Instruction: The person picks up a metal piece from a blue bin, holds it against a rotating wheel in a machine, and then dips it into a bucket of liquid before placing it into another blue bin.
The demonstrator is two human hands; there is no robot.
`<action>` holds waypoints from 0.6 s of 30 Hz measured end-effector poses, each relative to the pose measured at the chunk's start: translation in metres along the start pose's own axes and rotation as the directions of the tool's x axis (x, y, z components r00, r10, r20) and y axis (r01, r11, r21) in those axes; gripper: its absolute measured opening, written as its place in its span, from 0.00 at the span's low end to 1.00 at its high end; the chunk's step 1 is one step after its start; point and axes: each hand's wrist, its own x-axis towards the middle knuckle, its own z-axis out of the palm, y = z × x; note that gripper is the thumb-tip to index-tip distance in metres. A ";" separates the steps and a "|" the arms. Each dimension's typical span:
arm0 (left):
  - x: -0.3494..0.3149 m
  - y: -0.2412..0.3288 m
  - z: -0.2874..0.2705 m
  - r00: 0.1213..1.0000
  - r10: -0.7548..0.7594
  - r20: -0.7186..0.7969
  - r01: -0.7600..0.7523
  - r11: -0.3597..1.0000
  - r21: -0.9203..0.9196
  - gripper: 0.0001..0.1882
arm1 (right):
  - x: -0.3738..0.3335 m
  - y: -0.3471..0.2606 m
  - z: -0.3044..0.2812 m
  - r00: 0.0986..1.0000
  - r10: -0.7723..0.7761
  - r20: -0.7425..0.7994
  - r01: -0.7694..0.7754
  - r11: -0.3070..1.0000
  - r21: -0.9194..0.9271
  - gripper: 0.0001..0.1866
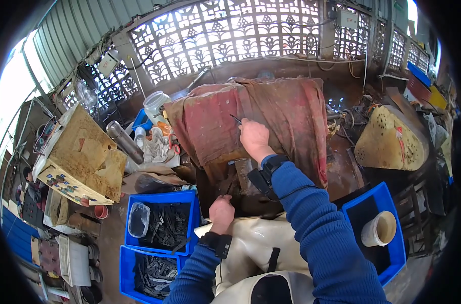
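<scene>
My right hand [254, 137] is closed, its fingers pinching a thin dark strip [235, 119] whose tip points up and to the left. It is held over a machine draped with a stained red cloth [210, 114]. Lower down, my left hand [222, 215] is closed beside the dark opening under the cloth. A slim dark piece [229, 188] seems to rise from its fingers; its kind is too small to tell. Left of this hand, a blue bin [196, 218] contains many dark flat strips and a clear plastic tub [139, 220].
Another blue bin [124, 276] of dark strips sits nearer on the left. At right, a white bucket [378, 229] lies tilted in a blue bin [398, 243]. A worn yellowish machine cabinet [86, 157] stands left, a yellowish guard [390, 139] right. A light apron [240, 253] covers my lap.
</scene>
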 end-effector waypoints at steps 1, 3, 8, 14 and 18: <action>0.000 0.002 -0.001 1.000 -0.010 0.021 0.010 1.000 0.004 0.14 | 0.000 0.001 0.000 1.000 0.006 0.003 -0.006 1.000 -0.003 0.06; 0.000 0.000 0.001 1.000 -0.013 0.013 0.013 1.000 0.003 0.14 | 0.000 0.000 -0.001 1.000 0.010 0.002 -0.010 1.000 -0.001 0.06; -0.001 -0.001 0.000 1.000 -0.019 0.012 0.018 1.000 0.020 0.14 | 0.000 -0.003 -0.002 1.000 0.016 0.015 -0.016 1.000 0.014 0.06; 0.000 0.000 0.001 0.999 -0.032 0.018 0.031 0.999 0.026 0.14 | 0.005 0.000 0.000 1.000 0.018 0.021 -0.017 0.999 -0.034 0.08; 0.001 0.001 0.005 1.000 -0.022 0.002 0.022 1.000 0.002 0.14 | 0.004 0.002 -0.011 0.996 0.052 0.072 -0.050 0.998 -0.029 0.09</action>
